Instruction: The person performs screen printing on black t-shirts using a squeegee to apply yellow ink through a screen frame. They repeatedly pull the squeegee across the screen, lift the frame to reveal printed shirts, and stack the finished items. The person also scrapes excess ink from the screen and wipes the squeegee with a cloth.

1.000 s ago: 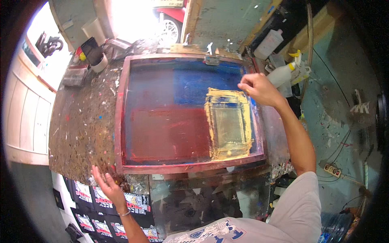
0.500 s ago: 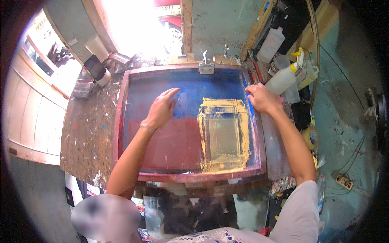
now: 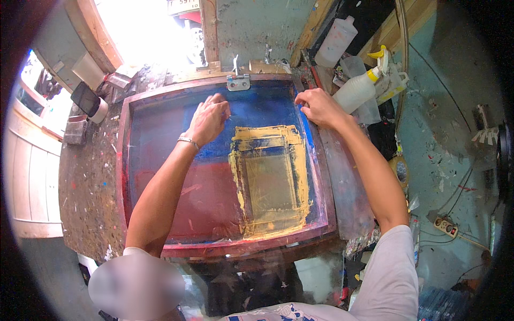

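A wooden screen-printing frame [image 3: 126,171] lies on the worktable, its mesh stained red [image 3: 214,187] at lower left and blue across the back, with thick yellow smears round a rectangle [image 3: 272,187] at right. My left hand [image 3: 210,119] is over the blue area, fingers curled and their tips blurred; what they hold, if anything, is unclear. My right hand [image 3: 321,108] has bent, closed fingers at the frame's right inner edge; I cannot see whether anything is in them. A metal hinge [image 3: 237,82] is on the back rail.
The paint-stained worktable [image 3: 88,176] extends left, holding a white container [image 3: 98,109] with a dark object. A spray bottle [image 3: 355,92] and white jug [image 3: 335,41] stand back right. A bright doorway is behind; a power strip [image 3: 445,227] is at the right wall.
My left hand has risen from near the table's front-left onto the blue mesh, curling its fingers. My right hand has shifted slightly to the frame's edge. The view has shifted.
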`<state>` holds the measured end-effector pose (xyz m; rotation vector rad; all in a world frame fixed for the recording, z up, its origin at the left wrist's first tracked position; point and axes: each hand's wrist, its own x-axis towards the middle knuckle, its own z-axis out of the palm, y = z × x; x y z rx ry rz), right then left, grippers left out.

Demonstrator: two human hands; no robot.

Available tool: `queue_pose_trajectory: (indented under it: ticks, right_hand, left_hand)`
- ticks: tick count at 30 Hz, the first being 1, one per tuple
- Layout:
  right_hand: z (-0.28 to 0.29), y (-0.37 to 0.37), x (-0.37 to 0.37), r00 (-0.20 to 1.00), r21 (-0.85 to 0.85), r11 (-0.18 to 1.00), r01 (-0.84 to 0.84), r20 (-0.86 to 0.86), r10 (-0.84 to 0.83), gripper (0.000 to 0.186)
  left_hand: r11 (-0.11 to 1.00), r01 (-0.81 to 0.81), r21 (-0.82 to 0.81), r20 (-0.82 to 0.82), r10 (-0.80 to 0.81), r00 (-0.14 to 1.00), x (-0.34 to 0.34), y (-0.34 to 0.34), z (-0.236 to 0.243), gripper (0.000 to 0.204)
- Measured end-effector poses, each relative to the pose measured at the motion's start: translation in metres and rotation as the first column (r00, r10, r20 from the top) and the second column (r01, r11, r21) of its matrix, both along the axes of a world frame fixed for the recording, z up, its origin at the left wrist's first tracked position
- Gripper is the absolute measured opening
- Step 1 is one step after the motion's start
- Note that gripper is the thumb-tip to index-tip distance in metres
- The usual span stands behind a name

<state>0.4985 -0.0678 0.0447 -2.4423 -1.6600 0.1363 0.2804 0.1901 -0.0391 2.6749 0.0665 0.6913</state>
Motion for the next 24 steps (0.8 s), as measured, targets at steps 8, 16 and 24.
queue_pose_trajectory:
  ticks: [8,16,24]
  right_hand:
    - [-0.044,0.033,0.020,0.870,-0.083,0.992,-0.092,0.478,0.121,0.019]
    - [-0.066,0.030,0.024,0.925,0.008,0.997,0.082,0.371,-0.079,0.009]
    - [-0.035,0.036,0.004,0.970,-0.077,0.997,0.013,0.243,0.007,0.011]
  left_hand:
    - [0.984,-0.109,-0.138,0.046,0.116,0.992,-0.016,-0.007,-0.016,0.005]
    - [0.982,-0.118,-0.145,0.084,0.131,0.988,-0.008,-0.012,-0.030,0.006]
    - [0.981,-0.113,-0.155,0.027,0.119,0.993,-0.009,-0.010,-0.035,0.007]
